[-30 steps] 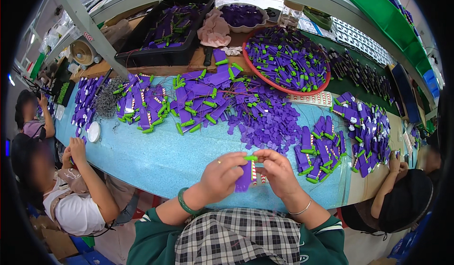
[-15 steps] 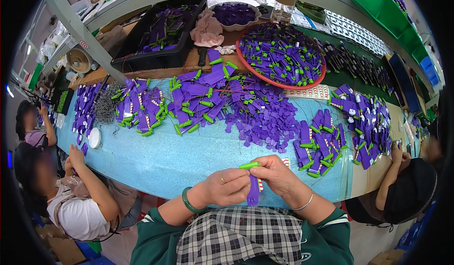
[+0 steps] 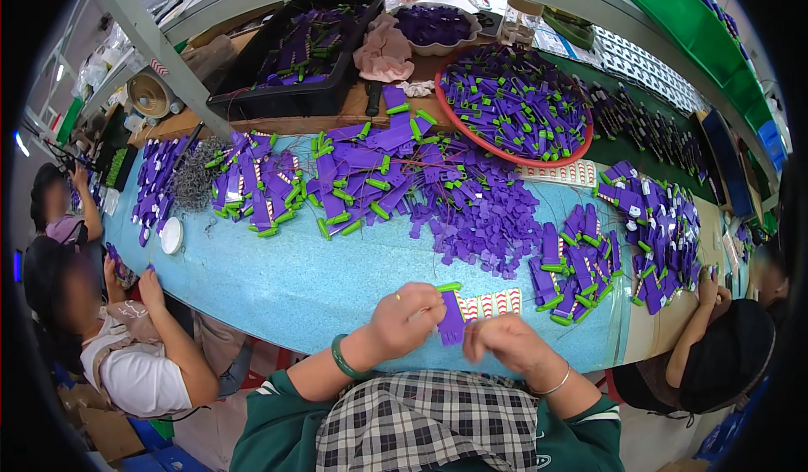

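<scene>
My left hand is closed on a flat purple plastic piece with a bright green end. The green end points up and the purple part hangs below it. Close to the lower right edge of this piece is my right hand, its fingers smeared by motion. Whether it grips anything is unclear. Behind the hands, a sheet of red and white striped stickers lies on the blue table, partly hidden by the purple piece and my right hand.
Purple-green pieces and small purple parts lie heaped ahead. Farther back stand a red-rimmed basket and a black tray. A white lid lies left. People work on both sides.
My right hand has left the green end and moved down and to the right. The sticker sheet shows more fully. My left hand still holds the purple-green piece.
</scene>
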### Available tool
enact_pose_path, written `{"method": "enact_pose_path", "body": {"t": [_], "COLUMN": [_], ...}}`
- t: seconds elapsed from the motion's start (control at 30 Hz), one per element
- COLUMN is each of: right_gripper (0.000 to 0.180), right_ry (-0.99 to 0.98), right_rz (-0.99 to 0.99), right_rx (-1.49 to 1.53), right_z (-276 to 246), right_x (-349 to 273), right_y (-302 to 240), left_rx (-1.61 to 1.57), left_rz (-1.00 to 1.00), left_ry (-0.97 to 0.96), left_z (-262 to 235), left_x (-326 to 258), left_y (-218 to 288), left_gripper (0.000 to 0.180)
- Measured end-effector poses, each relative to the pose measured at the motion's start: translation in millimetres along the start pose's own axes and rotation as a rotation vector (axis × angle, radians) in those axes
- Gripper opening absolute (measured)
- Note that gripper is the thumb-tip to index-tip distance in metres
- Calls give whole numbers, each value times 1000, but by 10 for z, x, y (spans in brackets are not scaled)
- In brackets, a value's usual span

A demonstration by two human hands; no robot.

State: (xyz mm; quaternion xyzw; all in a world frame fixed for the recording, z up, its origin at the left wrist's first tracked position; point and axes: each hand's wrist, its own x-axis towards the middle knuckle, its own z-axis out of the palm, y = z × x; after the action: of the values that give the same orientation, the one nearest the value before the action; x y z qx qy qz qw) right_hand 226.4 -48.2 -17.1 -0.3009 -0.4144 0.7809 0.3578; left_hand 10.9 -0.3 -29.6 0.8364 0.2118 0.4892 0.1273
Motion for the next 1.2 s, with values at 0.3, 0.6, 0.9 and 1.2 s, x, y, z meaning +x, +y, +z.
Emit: {"method": "enact_pose_path", "body": {"t": [0.3,0.6,0.9,1.2], "right_gripper": [24,29,26,25], "right_ry": [526,327,89,187], "right_rz": [-321,-268,-367,-135], "right_rx": [-265,-96,-386,519], "right_z": [-224,-194,-38,19], "right_x": [138,132,204,280], "right_y": [160,233,-69,280], "left_rx": [-236,528,-1058,-1106], "left_rz": [-490,-168,-1070,-932], "left_ry": [-264,-427,-321,-5], "left_z": [63,-94,-188,74], "left_x": [336,388,228,-16], "left_y": [-380,-1201,-295,111], "left_gripper": [9,15,9,18]}}
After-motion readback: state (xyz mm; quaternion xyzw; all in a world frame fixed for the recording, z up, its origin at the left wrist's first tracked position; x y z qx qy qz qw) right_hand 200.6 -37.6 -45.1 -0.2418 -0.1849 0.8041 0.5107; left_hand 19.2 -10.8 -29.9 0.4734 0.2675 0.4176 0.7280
